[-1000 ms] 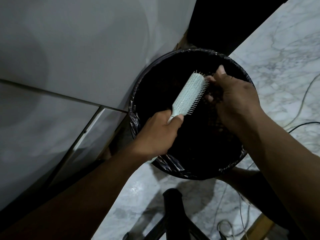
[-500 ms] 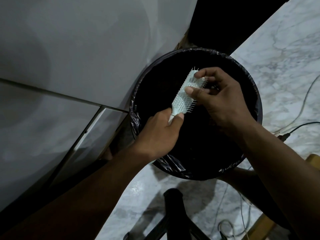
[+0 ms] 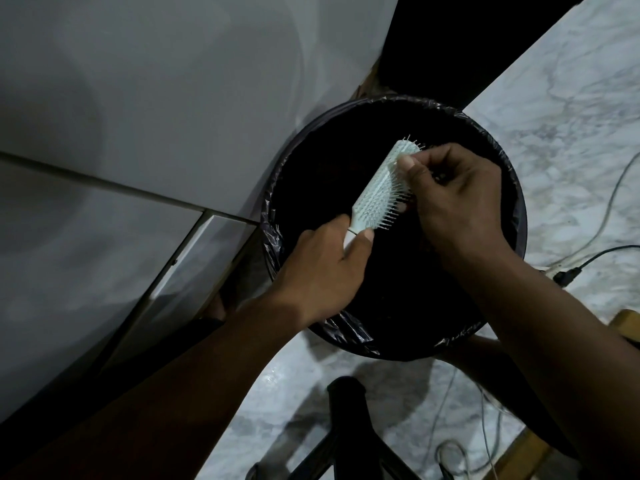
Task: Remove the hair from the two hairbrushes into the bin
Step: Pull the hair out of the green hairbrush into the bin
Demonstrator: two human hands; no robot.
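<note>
A pale mint hairbrush is held over the round bin, which is lined with a black bag. My left hand grips the brush by its handle, bristles facing right. My right hand is at the brush head, thumb on the tip and fingers pinched among the bristles. Whether hair is between the fingers is too dark to tell. Only one hairbrush is in view.
A grey wall panel runs along the left of the bin. The marble floor carries cables on the right. A black stand leg rises at the bottom. A wooden piece sits at the right edge.
My right hand came back from the brush's far end onto the head and now pinches at the bristles near the tip. The brush has turned slightly. My left hand stayed put.
</note>
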